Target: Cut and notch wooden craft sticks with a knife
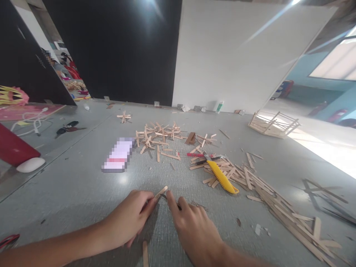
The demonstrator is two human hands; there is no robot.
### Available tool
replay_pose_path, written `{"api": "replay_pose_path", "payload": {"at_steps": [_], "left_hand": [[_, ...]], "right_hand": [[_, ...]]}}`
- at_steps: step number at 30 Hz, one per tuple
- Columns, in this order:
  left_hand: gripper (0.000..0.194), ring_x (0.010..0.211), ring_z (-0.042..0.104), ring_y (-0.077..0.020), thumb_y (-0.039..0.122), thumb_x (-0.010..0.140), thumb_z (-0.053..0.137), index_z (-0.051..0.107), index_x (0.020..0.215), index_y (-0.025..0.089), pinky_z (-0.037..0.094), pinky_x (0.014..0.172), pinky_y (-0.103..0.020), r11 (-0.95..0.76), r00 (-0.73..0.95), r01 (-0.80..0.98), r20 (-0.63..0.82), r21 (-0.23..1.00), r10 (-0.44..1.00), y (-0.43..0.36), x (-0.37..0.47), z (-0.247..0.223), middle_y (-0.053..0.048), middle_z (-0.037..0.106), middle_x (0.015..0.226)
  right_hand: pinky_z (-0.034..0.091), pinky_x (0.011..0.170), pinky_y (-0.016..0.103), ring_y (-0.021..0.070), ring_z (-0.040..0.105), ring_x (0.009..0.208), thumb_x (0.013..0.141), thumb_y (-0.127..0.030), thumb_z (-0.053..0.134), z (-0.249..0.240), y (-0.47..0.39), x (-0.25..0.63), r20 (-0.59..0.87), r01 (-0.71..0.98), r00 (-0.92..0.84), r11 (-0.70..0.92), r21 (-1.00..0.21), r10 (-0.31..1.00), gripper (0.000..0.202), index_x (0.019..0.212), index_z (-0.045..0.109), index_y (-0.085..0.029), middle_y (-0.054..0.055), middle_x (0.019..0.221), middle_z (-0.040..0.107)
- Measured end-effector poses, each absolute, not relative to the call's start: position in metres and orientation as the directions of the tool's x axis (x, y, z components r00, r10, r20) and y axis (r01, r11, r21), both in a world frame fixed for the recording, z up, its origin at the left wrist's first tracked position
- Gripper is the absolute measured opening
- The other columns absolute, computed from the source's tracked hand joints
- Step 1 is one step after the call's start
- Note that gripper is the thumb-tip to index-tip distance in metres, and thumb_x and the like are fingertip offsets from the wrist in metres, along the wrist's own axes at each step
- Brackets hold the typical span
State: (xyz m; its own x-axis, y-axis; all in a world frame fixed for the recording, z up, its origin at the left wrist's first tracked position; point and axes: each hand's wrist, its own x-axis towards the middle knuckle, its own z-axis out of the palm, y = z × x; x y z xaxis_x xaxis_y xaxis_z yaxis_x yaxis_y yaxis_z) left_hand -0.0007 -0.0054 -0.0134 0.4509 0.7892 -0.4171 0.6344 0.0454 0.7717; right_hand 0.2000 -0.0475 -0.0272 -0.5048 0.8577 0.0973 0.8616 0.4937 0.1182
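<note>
My left hand (136, 215) is closed on a short wooden stick (162, 191) at the lower middle of the view, its tip pointing up and right. Right beside it, my right hand (191, 222) is closed around a thin dark tool (164, 195), mostly hidden by the fingers, whose end meets the stick. Another wooden stick (145, 254) lies on the grey table (91, 193) below the hands. Just ahead on the right, a yellow-handled cutter (222, 178) rests on a pile of sticks (258, 185).
Star-shaped stick pieces (158, 133) lie beyond the hands, with a phone (119, 154) to their left. A stick frame (274, 124) stands at the back right. At left are a red cylinder (16, 146) and keys (69, 128). Panels (222, 52) rise behind; a person (57, 66) is far left.
</note>
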Motion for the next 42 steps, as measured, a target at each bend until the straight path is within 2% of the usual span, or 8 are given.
{"api": "replay_pose_path", "payload": {"at_steps": [5, 8, 10, 14, 17, 22, 32, 42], "left_hand": [[0.047, 0.03, 0.043, -0.0096, 0.065, 0.102, 0.035, 0.046, 0.087, 0.023, 0.03, 0.027, -0.014, 0.206, 0.441, 0.504, -0.454, 0.839, 0.774, -0.002, -0.002, -0.008, 0.011, 0.043, 0.045], [0.042, 0.041, 0.052, -0.0103, 0.063, 0.103, 0.038, 0.049, 0.099, 0.022, 0.044, 0.038, -0.017, 0.22, 0.454, 0.333, -0.36, 0.917, 0.815, -0.006, -0.007, 0.008, 0.009, 0.049, 0.058], [0.039, 0.048, 0.054, -0.0111, 0.061, 0.104, 0.039, 0.048, 0.105, 0.023, 0.048, 0.044, -0.018, 0.193, 0.451, 0.234, -0.282, 0.953, 0.847, -0.011, -0.012, 0.019, 0.007, 0.052, 0.062], [0.045, 0.05, 0.052, -0.0119, 0.066, 0.104, 0.038, 0.049, 0.113, 0.023, 0.049, 0.048, -0.02, 0.156, 0.442, 0.193, -0.228, 0.969, 0.868, -0.022, -0.02, 0.035, 0.006, 0.052, 0.062], [0.048, 0.051, 0.054, -0.0131, 0.068, 0.103, 0.036, 0.052, 0.111, 0.023, 0.053, 0.053, -0.023, 0.124, 0.432, 0.232, -0.217, 0.965, 0.875, -0.028, -0.021, 0.043, 0.003, 0.055, 0.062], [0.058, 0.048, 0.053, -0.016, 0.077, 0.096, 0.036, 0.058, 0.112, 0.025, 0.056, 0.054, -0.028, 0.155, 0.405, 0.261, -0.254, 0.953, 0.878, -0.033, -0.017, 0.052, 0.002, 0.053, 0.056], [0.058, 0.046, 0.051, -0.0166, 0.076, 0.095, 0.039, 0.064, 0.109, 0.026, 0.055, 0.051, -0.029, 0.128, 0.358, 0.245, -0.212, 0.961, 0.909, -0.041, -0.015, 0.056, 0.002, 0.051, 0.053], [0.058, 0.047, 0.052, -0.0166, 0.075, 0.095, 0.038, 0.063, 0.107, 0.024, 0.057, 0.053, -0.028, 0.174, 0.345, 0.256, -0.258, 0.951, 0.902, -0.036, -0.015, 0.053, 0.002, 0.052, 0.054]], "right_hand": [[0.052, 0.05, 0.027, 0.0194, 0.072, 0.061, 0.091, 0.002, 0.052, -0.041, -0.043, 0.212, 0.263, 0.841, -0.522, 0.542, -0.002, 0.811, 0.054, 0.144, 0.046, -0.007, 0.006, 0.088, 0.071], [0.052, 0.048, 0.028, 0.0178, 0.069, 0.058, 0.101, -0.006, 0.042, -0.049, -0.04, 0.218, 0.416, 0.787, -0.523, 0.609, -0.099, 0.744, 0.041, 0.143, 0.045, -0.006, 0.003, 0.083, 0.067], [0.052, 0.047, 0.028, 0.0168, 0.067, 0.055, 0.105, -0.01, 0.037, -0.052, -0.038, 0.22, 0.463, 0.752, -0.53, 0.646, -0.129, 0.71, 0.037, 0.14, 0.047, -0.006, 0.003, 0.079, 0.066], [0.053, 0.048, 0.025, 0.0149, 0.069, 0.055, 0.108, -0.015, 0.035, -0.055, -0.036, 0.222, 0.463, 0.72, -0.548, 0.675, -0.161, 0.696, 0.034, 0.136, 0.053, -0.007, 0.002, 0.078, 0.068], [0.055, 0.048, 0.025, 0.0149, 0.069, 0.055, 0.107, -0.015, 0.037, -0.056, -0.034, 0.222, 0.465, 0.721, -0.539, 0.67, -0.176, 0.702, 0.035, 0.138, 0.052, -0.008, 0.003, 0.08, 0.07], [0.057, 0.048, 0.026, 0.0158, 0.07, 0.055, 0.107, -0.016, 0.04, -0.057, -0.034, 0.223, 0.465, 0.729, -0.543, 0.667, -0.151, 0.699, 0.036, 0.139, 0.053, -0.007, 0.004, 0.081, 0.071], [0.059, 0.05, 0.026, 0.0163, 0.071, 0.056, 0.106, -0.017, 0.041, -0.058, -0.034, 0.224, 0.437, 0.739, -0.547, 0.657, -0.149, 0.714, 0.036, 0.138, 0.056, -0.008, 0.006, 0.083, 0.072], [0.058, 0.051, 0.024, 0.0158, 0.072, 0.058, 0.106, -0.016, 0.039, -0.06, -0.033, 0.225, 0.43, 0.738, -0.551, 0.658, -0.147, 0.715, 0.035, 0.138, 0.054, -0.008, 0.007, 0.085, 0.073]]}}
